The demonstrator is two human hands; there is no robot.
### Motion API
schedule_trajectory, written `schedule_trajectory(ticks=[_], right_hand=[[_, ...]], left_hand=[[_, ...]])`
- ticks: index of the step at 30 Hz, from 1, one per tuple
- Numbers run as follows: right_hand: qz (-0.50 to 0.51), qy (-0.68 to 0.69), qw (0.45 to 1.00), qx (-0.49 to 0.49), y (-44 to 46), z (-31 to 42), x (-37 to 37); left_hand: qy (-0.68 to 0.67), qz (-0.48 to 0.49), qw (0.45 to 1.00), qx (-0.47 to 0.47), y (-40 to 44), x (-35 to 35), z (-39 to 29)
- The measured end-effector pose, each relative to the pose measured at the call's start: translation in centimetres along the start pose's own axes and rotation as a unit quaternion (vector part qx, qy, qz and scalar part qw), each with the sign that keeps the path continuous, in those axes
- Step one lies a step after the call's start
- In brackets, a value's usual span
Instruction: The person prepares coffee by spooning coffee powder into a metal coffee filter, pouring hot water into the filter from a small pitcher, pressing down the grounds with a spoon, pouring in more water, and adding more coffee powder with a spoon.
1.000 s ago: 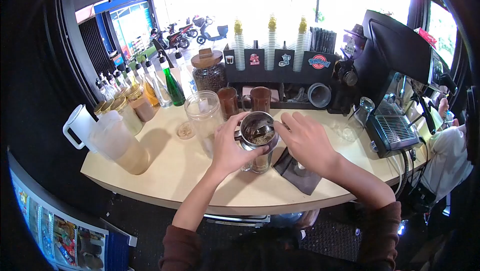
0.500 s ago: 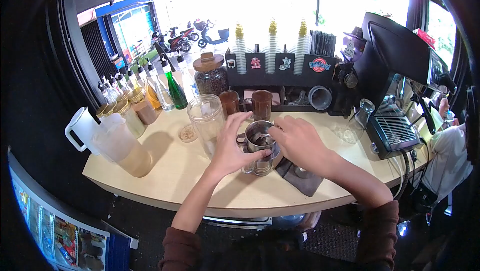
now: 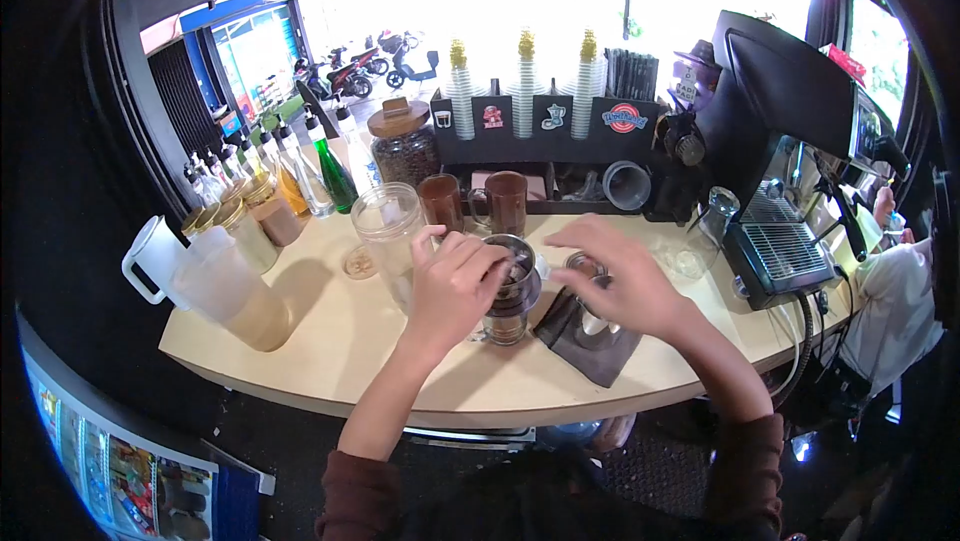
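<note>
A metal cup (image 3: 517, 286) with dark contents sits on top of a glass mug (image 3: 507, 330) near the middle of the counter. My left hand (image 3: 452, 289) is at the cup's left side, its fingertips drawn together over the rim; whatever they pinch is hidden. To the right, my right hand (image 3: 632, 279) is held in the air, thumb and fingers apart, nothing between them. Under it a dark cloth (image 3: 603, 363) carries a shiny round object, partly hidden by the hand. A small whitish thing, too blurred to name, shows between cup and right hand.
Left of the cup stands a clear jar (image 3: 388, 219); behind are two brown mugs (image 3: 505, 203). Plastic pitchers (image 3: 235, 296) and pump bottles (image 3: 333, 173) line the left. An espresso machine (image 3: 785, 231) and glass carafe (image 3: 718, 216) occupy the right. A person (image 3: 890, 311) is at far right.
My right hand has left the cup's rim, moving right and opening. My left hand has gone from spread around the cup to fingertips together over its rim. The view has shifted slightly.
</note>
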State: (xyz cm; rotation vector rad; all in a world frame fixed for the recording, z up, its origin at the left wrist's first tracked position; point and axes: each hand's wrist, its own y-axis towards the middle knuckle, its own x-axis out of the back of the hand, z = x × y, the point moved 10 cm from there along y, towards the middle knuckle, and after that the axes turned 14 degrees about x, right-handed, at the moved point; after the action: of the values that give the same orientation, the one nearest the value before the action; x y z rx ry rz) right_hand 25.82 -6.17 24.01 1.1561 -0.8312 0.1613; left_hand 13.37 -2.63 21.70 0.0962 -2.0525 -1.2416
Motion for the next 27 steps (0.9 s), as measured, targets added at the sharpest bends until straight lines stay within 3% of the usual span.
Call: schedule_trajectory(ticks=[2, 6, 12, 14, 18, 22, 26, 27], right_hand=[[-0.034, -0.015, 0.994, -0.106, -3.9, -2.9, 2.2], [-0.086, -0.063, 0.96, -0.26, -17.1, -10.3, 1.9], [-0.223, 0.15, 0.892, -0.364, -23.6, -12.5, -2.2], [-0.312, 0.325, 0.787, -0.422, -24.8, -13.4, -4.3], [-0.382, 0.369, 0.743, -0.406, -24.0, -14.5, -4.2], [-0.367, 0.363, 0.748, -0.417, -19.6, -13.7, -1.7], [-0.315, 0.375, 0.81, -0.323, -13.5, -12.8, 1.4], [-0.328, 0.375, 0.801, -0.333, -12.5, -12.9, 1.7]], left_hand=[[0.012, -0.05, 0.999, 0.008, 0.1, 1.1, 0.6], [0.014, -0.054, 0.997, 0.058, -0.1, 2.6, 2.5], [-0.031, -0.084, 0.984, 0.154, -1.2, 3.1, 5.4], [-0.032, -0.089, 0.981, 0.169, -1.2, 3.1, 6.1], [-0.056, -0.072, 0.979, 0.181, -1.2, 3.2, 6.6], [-0.056, -0.097, 0.979, 0.171, -1.4, 4.3, 6.5], [-0.057, -0.113, 0.978, 0.164, -1.3, 5.0, 6.3], [-0.059, -0.113, 0.978, 0.164, -1.2, 5.1, 6.3]])
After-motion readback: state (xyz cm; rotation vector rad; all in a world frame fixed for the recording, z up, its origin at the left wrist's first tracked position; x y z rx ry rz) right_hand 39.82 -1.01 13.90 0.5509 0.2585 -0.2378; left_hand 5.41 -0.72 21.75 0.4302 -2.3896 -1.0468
